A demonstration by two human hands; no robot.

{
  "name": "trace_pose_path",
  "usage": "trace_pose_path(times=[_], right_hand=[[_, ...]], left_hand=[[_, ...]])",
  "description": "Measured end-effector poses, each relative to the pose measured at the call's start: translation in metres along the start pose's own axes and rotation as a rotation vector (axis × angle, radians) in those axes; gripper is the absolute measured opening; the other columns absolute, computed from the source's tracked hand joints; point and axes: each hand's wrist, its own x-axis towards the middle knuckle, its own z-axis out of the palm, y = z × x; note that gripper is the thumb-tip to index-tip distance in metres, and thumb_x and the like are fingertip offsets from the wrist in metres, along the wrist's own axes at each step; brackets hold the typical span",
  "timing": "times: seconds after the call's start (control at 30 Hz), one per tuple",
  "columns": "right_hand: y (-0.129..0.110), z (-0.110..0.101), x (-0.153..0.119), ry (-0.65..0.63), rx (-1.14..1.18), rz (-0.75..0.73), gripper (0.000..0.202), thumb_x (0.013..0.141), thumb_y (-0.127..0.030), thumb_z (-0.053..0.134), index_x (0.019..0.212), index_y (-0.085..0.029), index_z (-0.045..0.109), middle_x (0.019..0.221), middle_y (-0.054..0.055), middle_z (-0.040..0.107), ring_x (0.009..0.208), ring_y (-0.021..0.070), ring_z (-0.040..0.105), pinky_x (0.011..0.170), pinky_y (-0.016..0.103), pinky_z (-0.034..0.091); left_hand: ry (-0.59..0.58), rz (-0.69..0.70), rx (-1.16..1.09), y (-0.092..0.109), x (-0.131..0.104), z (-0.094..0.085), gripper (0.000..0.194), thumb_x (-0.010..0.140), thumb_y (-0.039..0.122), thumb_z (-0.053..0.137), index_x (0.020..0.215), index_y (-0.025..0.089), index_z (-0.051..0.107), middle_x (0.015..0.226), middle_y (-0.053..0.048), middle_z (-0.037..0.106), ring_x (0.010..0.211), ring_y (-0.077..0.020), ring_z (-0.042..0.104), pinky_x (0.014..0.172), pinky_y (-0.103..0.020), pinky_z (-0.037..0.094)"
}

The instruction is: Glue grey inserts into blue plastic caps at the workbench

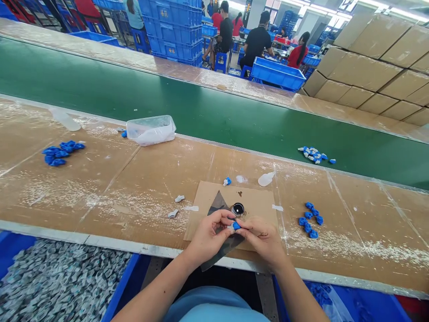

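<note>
My left hand and my right hand meet above a taped cardboard sheet. Between their fingertips is a small blue-and-white plastic part; the left fingers pinch its pale end, the right fingers its blue end. Beneath the hands lies a dark triangular piece of cloth or film, partly covered by them. Just beyond the fingers stands a small round pot of black liquid, with dark smears around it. Another blue-and-white part rests at the sheet's far edge.
Blue pieces lie right, more blue pieces left. Two grey pieces sit near the sheet. A clear tub and a squeeze bottle stand toward the green conveyor belt, which carries several parts. Grey pieces fill a bin below left.
</note>
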Motion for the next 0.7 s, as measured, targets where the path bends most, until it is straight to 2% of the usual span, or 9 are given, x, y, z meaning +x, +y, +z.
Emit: trace_pose_path(times=[0.13, 0.2, 0.3, 0.37, 0.47, 0.57, 0.7], right_hand=[[0.004, -0.002, -0.008, -0.015, -0.073, 0.034, 0.022, 0.088, -0.03, 0.058, 0.107, -0.029, 0.069, 0.091, 0.002, 0.074, 0.078, 0.0147, 0.067, 0.071, 0.027, 0.054], [0.006, -0.015, -0.013, 0.033, -0.157, 0.074, 0.024, 0.089, -0.031, 0.055, 0.109, -0.029, 0.068, 0.095, 0.003, 0.073, 0.079, 0.0153, 0.067, 0.073, 0.029, 0.054], [0.017, -0.048, -0.029, 0.255, -0.372, 0.199, 0.024, 0.09, -0.031, 0.05, 0.1, -0.025, 0.071, 0.087, 0.005, 0.073, 0.071, 0.0156, 0.065, 0.065, 0.028, 0.053], [0.029, -0.072, -0.043, 0.394, -0.557, 0.293, 0.027, 0.09, -0.036, 0.048, 0.092, -0.022, 0.071, 0.08, 0.006, 0.072, 0.066, 0.0164, 0.063, 0.061, 0.029, 0.051], [0.052, -0.1, -0.061, 0.512, -0.815, 0.372, 0.037, 0.088, -0.046, 0.046, 0.083, -0.02, 0.072, 0.072, 0.008, 0.07, 0.061, 0.0192, 0.06, 0.061, 0.033, 0.048], [0.071, -0.111, -0.07, 0.484, -0.941, 0.388, 0.042, 0.086, -0.052, 0.045, 0.081, -0.02, 0.072, 0.07, 0.009, 0.07, 0.062, 0.0221, 0.06, 0.064, 0.037, 0.046], [0.082, -0.111, -0.07, 0.402, -0.973, 0.343, 0.048, 0.085, -0.056, 0.04, 0.081, -0.021, 0.073, 0.073, 0.012, 0.071, 0.066, 0.0265, 0.061, 0.067, 0.043, 0.047]], left_hand=[[-0.044, -0.059, 0.011, 0.002, 0.012, -0.006, 0.027, 0.072, 0.025, 0.064, 0.098, 0.018, 0.059, 0.078, -0.003, 0.069, 0.076, -0.0168, 0.065, 0.073, -0.03, 0.052], [0.022, -0.055, 0.079, 0.008, 0.028, -0.02, 0.027, 0.069, 0.03, 0.065, 0.094, 0.018, 0.061, 0.079, -0.003, 0.068, 0.076, -0.0177, 0.065, 0.073, -0.032, 0.052], [0.237, 0.007, 0.237, 0.018, 0.062, -0.047, 0.028, 0.063, 0.031, 0.068, 0.087, 0.019, 0.062, 0.075, -0.002, 0.066, 0.076, -0.0182, 0.063, 0.074, -0.032, 0.052], [0.3, 0.009, 0.345, 0.024, 0.086, -0.061, 0.025, 0.061, 0.03, 0.068, 0.083, 0.019, 0.062, 0.072, -0.001, 0.065, 0.073, -0.0184, 0.063, 0.074, -0.032, 0.052], [0.35, -0.025, 0.451, 0.027, 0.111, -0.07, 0.02, 0.062, 0.026, 0.064, 0.081, 0.018, 0.062, 0.075, -0.004, 0.068, 0.075, -0.0204, 0.064, 0.079, -0.036, 0.052], [0.356, -0.019, 0.452, 0.025, 0.117, -0.071, 0.022, 0.063, 0.021, 0.061, 0.085, 0.017, 0.062, 0.085, -0.008, 0.07, 0.082, -0.0216, 0.066, 0.085, -0.038, 0.051], [0.415, 0.02, 0.466, 0.027, 0.098, -0.084, 0.023, 0.065, 0.021, 0.058, 0.087, 0.018, 0.063, 0.091, -0.007, 0.071, 0.082, -0.0205, 0.066, 0.085, -0.036, 0.051]])
